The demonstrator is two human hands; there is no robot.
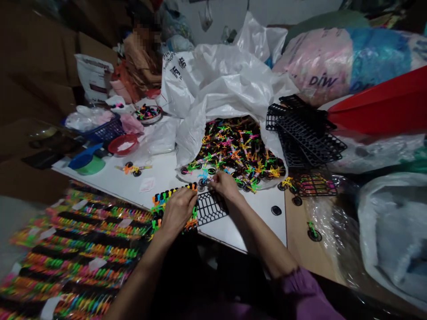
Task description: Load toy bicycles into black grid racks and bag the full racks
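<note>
A black plastic grid tray (208, 206) lies on the white table (233, 226), its left part filled with small colourful toy bicycles. My left hand (178, 209) rests on the filled part of the tray, fingers curled over the bicycles. My right hand (224, 183) is at the tray's far edge, pinching a small blue toy bicycle (203, 178). Just beyond lies a heap of toy bicycles (240, 149) spilling from a white plastic bag (220, 89).
Stacked empty black grid trays (305, 131) sit right of the heap. Filled trays wrapped in plastic (76, 258) are piled at lower left. Bowls (125, 143), a blue basket (106, 129) and a seated person (143, 58) are at the far left. Large bags crowd the right.
</note>
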